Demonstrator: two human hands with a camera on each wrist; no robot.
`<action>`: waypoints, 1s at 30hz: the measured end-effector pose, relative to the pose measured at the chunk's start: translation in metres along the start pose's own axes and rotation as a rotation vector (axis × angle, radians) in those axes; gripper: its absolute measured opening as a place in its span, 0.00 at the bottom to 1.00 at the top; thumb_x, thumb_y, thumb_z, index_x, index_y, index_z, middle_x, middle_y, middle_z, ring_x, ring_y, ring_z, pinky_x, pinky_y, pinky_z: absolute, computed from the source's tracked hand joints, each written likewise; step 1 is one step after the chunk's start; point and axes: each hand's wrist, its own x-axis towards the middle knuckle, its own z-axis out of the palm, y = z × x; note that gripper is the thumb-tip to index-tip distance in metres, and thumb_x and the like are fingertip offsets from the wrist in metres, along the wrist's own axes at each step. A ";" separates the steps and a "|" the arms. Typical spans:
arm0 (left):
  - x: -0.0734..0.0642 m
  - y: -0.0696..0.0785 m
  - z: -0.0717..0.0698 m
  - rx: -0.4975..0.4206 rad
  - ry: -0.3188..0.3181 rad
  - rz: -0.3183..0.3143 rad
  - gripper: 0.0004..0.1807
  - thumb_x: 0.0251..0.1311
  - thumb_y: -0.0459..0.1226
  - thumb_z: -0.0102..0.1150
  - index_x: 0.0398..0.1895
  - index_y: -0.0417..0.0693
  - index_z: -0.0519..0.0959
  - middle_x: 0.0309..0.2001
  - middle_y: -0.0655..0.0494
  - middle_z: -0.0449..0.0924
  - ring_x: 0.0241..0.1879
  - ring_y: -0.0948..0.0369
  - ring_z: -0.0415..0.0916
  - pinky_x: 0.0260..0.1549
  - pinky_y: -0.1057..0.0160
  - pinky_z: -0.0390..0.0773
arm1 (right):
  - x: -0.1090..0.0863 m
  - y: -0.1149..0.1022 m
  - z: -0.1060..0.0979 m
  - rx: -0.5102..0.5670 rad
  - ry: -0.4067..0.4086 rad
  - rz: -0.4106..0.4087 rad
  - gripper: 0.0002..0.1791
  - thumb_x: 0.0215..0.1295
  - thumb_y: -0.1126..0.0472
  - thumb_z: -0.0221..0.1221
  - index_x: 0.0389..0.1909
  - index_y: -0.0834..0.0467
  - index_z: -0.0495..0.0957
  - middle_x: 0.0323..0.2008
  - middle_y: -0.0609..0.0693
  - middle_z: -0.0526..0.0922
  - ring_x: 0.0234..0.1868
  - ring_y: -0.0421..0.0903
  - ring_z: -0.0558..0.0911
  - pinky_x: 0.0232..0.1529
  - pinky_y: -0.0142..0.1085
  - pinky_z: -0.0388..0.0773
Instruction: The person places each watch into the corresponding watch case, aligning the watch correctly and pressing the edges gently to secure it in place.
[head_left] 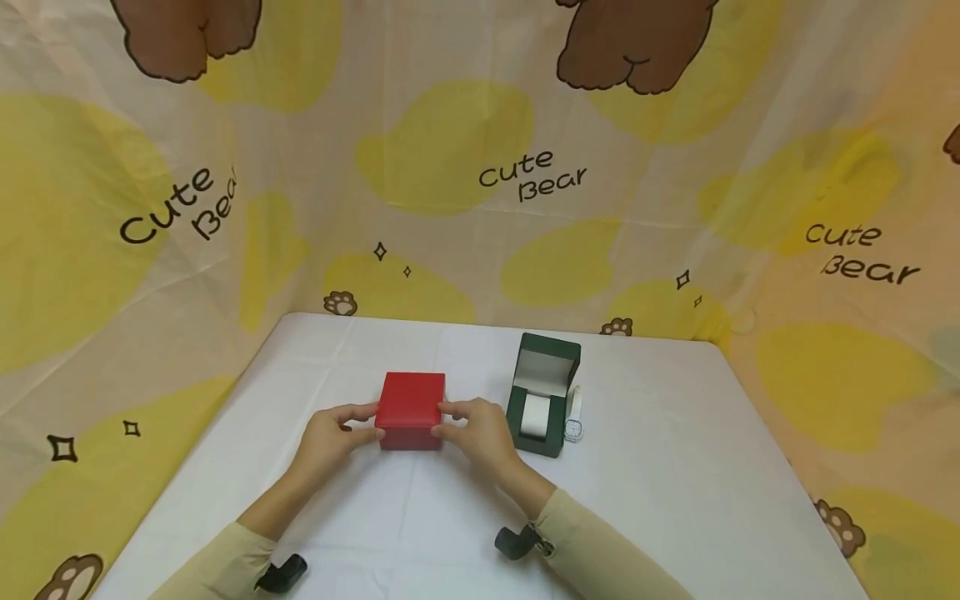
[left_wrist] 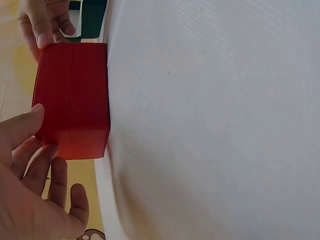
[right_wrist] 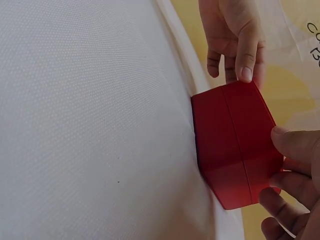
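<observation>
A closed red box (head_left: 410,400) with a seam round its sides sits on the white table. From its left my left hand (head_left: 328,439) holds it, thumb at the near corner and fingers along the side. My right hand (head_left: 482,433) grips the opposite side the same way. In the left wrist view, the left thumb (left_wrist: 30,120) lies against the lid's edge above the seam. The right wrist view has the right thumb (right_wrist: 290,142) at the lid's edge too, fingertips on the side. The box's inside is hidden.
Right of the hands stands an open green watch box (head_left: 557,425) with a white cushion (head_left: 536,415) inside. Beside it lies a watch (head_left: 574,427) with a pale strap. A printed cloth (head_left: 442,183) hangs behind and around the white table (head_left: 660,500).
</observation>
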 end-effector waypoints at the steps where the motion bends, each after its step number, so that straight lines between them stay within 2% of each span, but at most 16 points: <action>1: -0.001 -0.001 0.000 0.000 -0.004 0.000 0.24 0.47 0.49 0.73 0.50 0.58 0.84 0.48 0.64 0.84 0.52 0.63 0.73 0.42 0.65 0.73 | -0.001 0.000 0.000 -0.003 -0.001 0.003 0.22 0.50 0.49 0.71 0.49 0.44 0.84 0.44 0.39 0.86 0.45 0.42 0.81 0.40 0.35 0.75; 4: -0.002 -0.001 0.000 0.000 -0.013 -0.004 0.24 0.47 0.49 0.73 0.50 0.58 0.84 0.48 0.63 0.84 0.49 0.61 0.73 0.40 0.64 0.74 | -0.002 0.001 0.002 -0.027 -0.006 -0.008 0.22 0.51 0.49 0.71 0.49 0.43 0.84 0.45 0.38 0.85 0.48 0.41 0.81 0.43 0.36 0.75; 8: -0.001 -0.001 -0.001 0.014 -0.029 0.008 0.24 0.47 0.49 0.73 0.50 0.57 0.83 0.49 0.61 0.83 0.47 0.57 0.74 0.36 0.64 0.74 | -0.003 0.002 0.001 -0.091 -0.021 -0.058 0.23 0.53 0.48 0.69 0.52 0.44 0.82 0.45 0.41 0.85 0.47 0.42 0.81 0.45 0.37 0.77; 13: 0.001 0.002 -0.005 0.080 -0.046 0.046 0.23 0.49 0.49 0.72 0.50 0.57 0.83 0.49 0.59 0.83 0.48 0.57 0.76 0.43 0.60 0.75 | -0.004 0.001 -0.006 -0.168 -0.065 -0.137 0.24 0.57 0.49 0.66 0.56 0.45 0.80 0.47 0.44 0.84 0.48 0.42 0.79 0.46 0.37 0.77; 17: 0.002 0.005 -0.008 0.158 -0.037 0.076 0.23 0.50 0.50 0.71 0.51 0.57 0.82 0.48 0.57 0.83 0.49 0.56 0.76 0.48 0.53 0.74 | -0.004 0.000 -0.013 -0.187 -0.133 -0.223 0.24 0.60 0.50 0.64 0.59 0.46 0.77 0.54 0.42 0.81 0.54 0.43 0.78 0.52 0.39 0.76; 22: 0.003 0.008 -0.010 0.225 -0.008 0.221 0.23 0.53 0.42 0.69 0.54 0.54 0.80 0.52 0.55 0.81 0.53 0.53 0.72 0.51 0.48 0.71 | -0.006 -0.001 -0.025 -0.233 -0.236 -0.352 0.24 0.64 0.51 0.60 0.62 0.47 0.74 0.61 0.42 0.76 0.62 0.43 0.74 0.61 0.40 0.71; 25: 0.003 0.011 -0.008 0.235 0.004 0.307 0.22 0.53 0.38 0.69 0.54 0.51 0.79 0.53 0.55 0.80 0.55 0.54 0.70 0.53 0.48 0.70 | -0.010 0.003 -0.032 -0.255 -0.247 -0.404 0.25 0.64 0.52 0.60 0.62 0.48 0.73 0.61 0.41 0.76 0.63 0.42 0.73 0.62 0.40 0.70; 27: 0.002 0.015 -0.006 0.236 0.002 0.332 0.22 0.54 0.38 0.68 0.54 0.51 0.79 0.54 0.55 0.79 0.56 0.54 0.68 0.55 0.48 0.70 | -0.015 0.006 -0.037 -0.253 -0.232 -0.418 0.25 0.64 0.52 0.60 0.62 0.48 0.73 0.61 0.40 0.76 0.63 0.42 0.73 0.62 0.41 0.70; 30: 0.000 0.022 -0.003 0.223 -0.003 0.332 0.22 0.55 0.39 0.68 0.54 0.53 0.79 0.54 0.56 0.78 0.56 0.56 0.68 0.55 0.49 0.71 | -0.021 0.009 -0.045 -0.249 -0.201 -0.420 0.24 0.65 0.51 0.60 0.62 0.47 0.74 0.61 0.40 0.75 0.63 0.42 0.73 0.62 0.42 0.70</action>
